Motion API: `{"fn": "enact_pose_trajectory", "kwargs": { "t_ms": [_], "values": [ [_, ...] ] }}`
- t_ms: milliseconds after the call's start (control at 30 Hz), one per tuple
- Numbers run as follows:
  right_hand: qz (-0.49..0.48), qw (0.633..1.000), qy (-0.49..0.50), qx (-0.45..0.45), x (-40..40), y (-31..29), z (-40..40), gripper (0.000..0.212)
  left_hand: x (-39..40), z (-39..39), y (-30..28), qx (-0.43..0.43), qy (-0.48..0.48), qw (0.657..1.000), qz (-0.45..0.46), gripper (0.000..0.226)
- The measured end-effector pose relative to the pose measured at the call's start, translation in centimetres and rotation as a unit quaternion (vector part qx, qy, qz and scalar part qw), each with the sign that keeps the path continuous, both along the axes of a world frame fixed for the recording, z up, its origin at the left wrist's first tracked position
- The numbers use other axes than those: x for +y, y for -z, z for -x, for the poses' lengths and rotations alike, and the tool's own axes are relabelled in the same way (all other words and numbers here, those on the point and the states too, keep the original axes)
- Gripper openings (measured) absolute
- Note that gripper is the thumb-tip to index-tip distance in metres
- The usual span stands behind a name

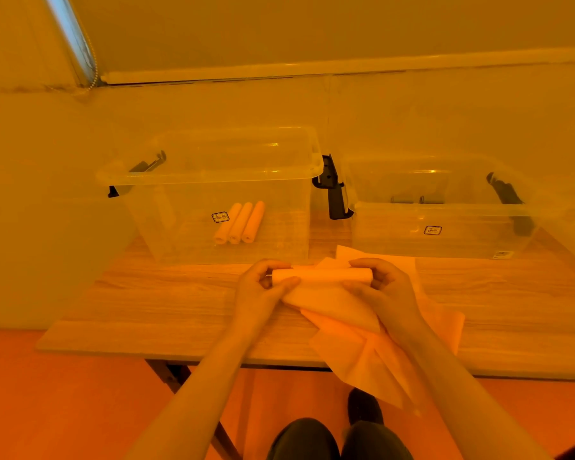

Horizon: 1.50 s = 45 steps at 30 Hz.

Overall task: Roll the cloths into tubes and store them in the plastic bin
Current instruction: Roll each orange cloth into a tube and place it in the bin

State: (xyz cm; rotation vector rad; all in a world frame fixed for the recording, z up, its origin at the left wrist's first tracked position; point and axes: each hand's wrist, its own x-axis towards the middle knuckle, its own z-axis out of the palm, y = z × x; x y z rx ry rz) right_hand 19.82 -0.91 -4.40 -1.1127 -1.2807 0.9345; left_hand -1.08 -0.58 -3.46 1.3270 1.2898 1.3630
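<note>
A pale cloth [322, 275] is partly wound into a tube just above the wooden table [166, 303]. My left hand [263, 287] pinches the tube's left end and my right hand [384, 287] grips its right end. The cloth's unrolled part [332, 303] trails toward me over several flat cloths [362, 353] that droop past the table's front edge. Behind my left hand stands a clear plastic bin [213, 167] with three rolled cloth tubes [239, 222] lying side by side on its floor.
A second clear plastic bin [445, 214] stands at the right, with small dark items inside. Black latch handles [334, 190] hang at the bins' ends. A wall runs close behind the bins. My knees show below the table's front edge.
</note>
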Motion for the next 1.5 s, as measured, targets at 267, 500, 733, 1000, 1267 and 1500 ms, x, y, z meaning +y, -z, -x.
{"fn": "enact_pose_trajectory", "kwargs": {
  "t_ms": [267, 500, 733, 1000, 1267, 1500],
  "values": [
    [0.006, 1.000, 0.014, -0.021, 0.1, -0.9, 0.1, 0.021, -0.2, 0.0, -2.2, 0.048, 0.013, 0.999, -0.007, 0.027],
    [0.017, 0.995, -0.009, -0.093, -0.6, -3.3, -1.0, 0.039, -0.4, 0.4, -4.7, 0.079, 0.060, 0.995, -0.028, 0.028],
    [0.018, 0.999, -0.027, -0.044, -1.7, -5.5, -1.4, 0.031, -0.8, -0.3, -5.2, 0.084, 0.067, 0.994, -0.028, 0.020],
    [0.024, 0.996, -0.008, -0.088, -2.3, -6.1, -1.5, 0.006, -1.6, -0.3, -5.6, 0.057, 0.089, 0.994, -0.031, 0.024],
    [-0.005, 0.997, -0.040, -0.067, -3.0, -6.3, -1.9, 0.027, -1.5, -0.3, -5.3, 0.046, 0.080, 0.995, -0.034, 0.029],
    [-0.003, 0.991, 0.018, -0.134, -3.0, -6.6, -1.8, 0.016, -1.5, -0.6, -5.9, 0.039, 0.084, 0.995, -0.025, 0.021]
  ]
}}
